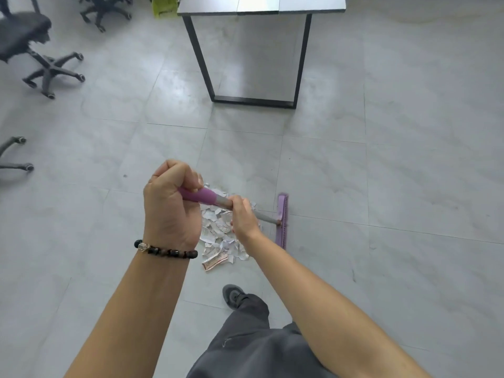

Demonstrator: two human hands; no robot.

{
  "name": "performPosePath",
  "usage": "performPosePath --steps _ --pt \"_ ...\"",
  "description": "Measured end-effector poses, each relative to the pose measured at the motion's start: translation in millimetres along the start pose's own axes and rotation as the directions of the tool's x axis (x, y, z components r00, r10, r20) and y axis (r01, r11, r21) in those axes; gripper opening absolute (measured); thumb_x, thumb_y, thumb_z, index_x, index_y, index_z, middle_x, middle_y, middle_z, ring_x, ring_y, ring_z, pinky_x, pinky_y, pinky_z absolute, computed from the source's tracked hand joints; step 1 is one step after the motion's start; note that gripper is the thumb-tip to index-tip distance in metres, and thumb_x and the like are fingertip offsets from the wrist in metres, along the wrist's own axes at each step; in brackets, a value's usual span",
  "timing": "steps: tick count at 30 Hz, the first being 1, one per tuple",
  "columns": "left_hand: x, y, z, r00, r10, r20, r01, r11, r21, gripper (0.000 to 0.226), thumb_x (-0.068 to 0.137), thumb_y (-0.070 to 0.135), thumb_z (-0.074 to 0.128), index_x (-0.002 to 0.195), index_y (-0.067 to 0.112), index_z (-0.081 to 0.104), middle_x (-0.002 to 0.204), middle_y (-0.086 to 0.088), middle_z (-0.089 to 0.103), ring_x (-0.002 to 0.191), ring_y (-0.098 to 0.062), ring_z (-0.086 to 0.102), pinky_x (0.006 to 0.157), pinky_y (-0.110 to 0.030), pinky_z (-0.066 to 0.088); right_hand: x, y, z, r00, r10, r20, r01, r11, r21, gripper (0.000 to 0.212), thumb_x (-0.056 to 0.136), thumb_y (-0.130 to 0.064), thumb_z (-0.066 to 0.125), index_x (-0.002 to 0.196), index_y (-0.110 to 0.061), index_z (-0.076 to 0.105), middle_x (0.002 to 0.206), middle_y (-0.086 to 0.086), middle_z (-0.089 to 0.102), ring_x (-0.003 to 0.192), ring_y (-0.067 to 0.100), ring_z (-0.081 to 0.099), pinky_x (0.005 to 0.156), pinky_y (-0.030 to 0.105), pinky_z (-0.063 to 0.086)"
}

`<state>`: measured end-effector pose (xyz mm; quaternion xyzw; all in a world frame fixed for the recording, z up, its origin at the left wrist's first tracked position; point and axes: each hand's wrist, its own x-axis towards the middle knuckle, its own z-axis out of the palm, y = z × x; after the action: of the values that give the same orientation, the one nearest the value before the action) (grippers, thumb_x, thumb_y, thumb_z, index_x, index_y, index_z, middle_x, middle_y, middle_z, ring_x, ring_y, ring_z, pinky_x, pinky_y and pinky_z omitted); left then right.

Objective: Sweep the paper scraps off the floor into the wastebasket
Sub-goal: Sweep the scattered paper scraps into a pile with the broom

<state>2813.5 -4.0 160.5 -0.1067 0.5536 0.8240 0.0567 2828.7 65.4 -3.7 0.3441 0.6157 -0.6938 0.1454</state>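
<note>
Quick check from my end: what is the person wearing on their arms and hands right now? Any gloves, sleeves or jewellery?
No gloves and no sleeves in view: both forearms are bare up to the frame's edge. The left hand has a bracelet of dark round beads at the wrist, with one clear, faceted bead and a small metal fitting beside it. The right hand and its wrist carry nothing. No rings or watch are visible.
</note>
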Motion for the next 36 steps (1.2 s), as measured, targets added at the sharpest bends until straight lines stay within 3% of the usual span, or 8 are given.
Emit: performPosePath --steps 7,12,16,20,25,30,33,36 --pt "-10.9 -66.8 2.9 0.986 -0.163 -0.045 0.161 0.986 -0.047 0.026 0.051 -0.006 0.041 0.04 0.017 0.038 0.053 -0.001 0.032 0.054 -0.016 0.037 0.069 -0.026 0.038 13.7 36.4 -77.6 0.996 0.049 -0.081 -0.065 0.974 -0.216 0.031 0.094 -0.047 0.034 0.103 -0.021 0.049 0.115 0.009 0.054 0.109 0.032 0.048 0.098 0.044 0.039" --pt "-15.7 -90.4 -21.7 0.944 -0.261 -0.202 0.246 0.965 -0.095 0.024 0.053 -0.006 0.042 0.045 0.016 0.037 0.057 -0.002 0.032 0.055 -0.016 0.036 0.071 -0.028 0.034 17.2 77.3 -71.6 0.991 0.135 0.01 -0.123 0.931 -0.343 0.037 0.103 -0.03 0.026 0.13 -0.017 0.048 0.136 0.006 0.037 0.123 0.039 0.036 0.105 0.044 0.031" --pt "-22.3 -70.8 -22.0 0.963 -0.169 -0.209 0.184 0.981 0.054 0.024 0.061 -0.008 0.043 0.049 0.011 0.039 0.047 0.002 0.039 0.05 -0.012 0.04 0.068 -0.025 0.034 10.7 77.3 -28.5 0.979 0.144 0.147 -0.087 0.937 -0.337 0.048 0.093 -0.041 0.03 0.128 -0.014 0.05 0.119 0.009 0.042 0.105 0.026 0.044 0.098 0.046 0.039" --pt "-15.5 -35.6 -16.6 0.987 -0.048 -0.155 0.076 0.981 0.177 0.028 0.065 -0.007 0.043 0.045 0.012 0.042 0.039 0.003 0.04 0.041 -0.01 0.041 0.06 -0.021 0.039 2.5 50.4 18.4 0.972 0.047 0.232 0.017 0.964 -0.266 0.033 0.078 -0.048 0.018 0.092 -0.035 0.045 0.111 0.003 0.043 0.098 0.023 0.042 0.094 0.043 0.038" --pt "-0.1 3.6 -27.3 0.996 0.031 -0.085 -0.015 0.983 0.182 0.028 0.057 -0.004 0.044 0.039 0.018 0.045 0.046 0.0 0.037 0.05 -0.014 0.036 0.058 -0.022 0.034 -1.5 8.0 50.9 0.964 -0.065 0.258 0.138 0.952 -0.273 0.064 0.074 -0.055 0.014 0.109 -0.014 0.048 0.123 0.011 0.051 0.11 0.033 0.05 0.102 0.052 0.041" --pt "15.3 40.3 -37.5 0.985 0.138 -0.103 -0.133 0.989 0.062 0.032 0.054 -0.007 0.038 0.035 0.018 0.042 0.042 0.002 0.036 0.046 -0.015 0.037 0.055 -0.021 0.034 -0.8 -18.4 63.2 0.978 -0.119 0.17 0.142 0.981 -0.133 0.066 0.071 -0.076 0.019 0.105 -0.029 0.05 0.113 0.001 0.058 0.107 0.028 0.055 0.101 0.047 0.041" --pt "32.9 59.5 -51.9 0.972 0.198 -0.13 -0.202 0.979 -0.018 0.024 0.045 -0.002 0.042 0.034 0.019 0.04 0.043 0.002 0.033 0.05 -0.019 0.028 0.061 -0.026 0.033 8.5 -27.3 69.2 0.953 -0.268 0.142 0.288 0.948 -0.137 0.042 0.077 -0.061 0.023 0.097 -0.035 0.049 0.095 -0.005 0.056 0.092 0.023 0.053 0.092 0.045 0.042" --pt "55.1 76.0 -66.4 0.966 0.219 -0.136 -0.23 0.97 -0.074 0.018 0.038 0.003 0.044 0.036 0.02 0.037 0.044 0.001 0.031 0.051 -0.02 0.028 0.065 -0.029 0.034 22.2 -38.7 67.3 0.901 -0.38 0.211 0.433 0.823 -0.367 0.038 0.082 -0.039 0.038 0.119 -0.034 0.046 0.075 -0.011 0.047 0.081 0.019 0.048 0.078 0.037 0.042"
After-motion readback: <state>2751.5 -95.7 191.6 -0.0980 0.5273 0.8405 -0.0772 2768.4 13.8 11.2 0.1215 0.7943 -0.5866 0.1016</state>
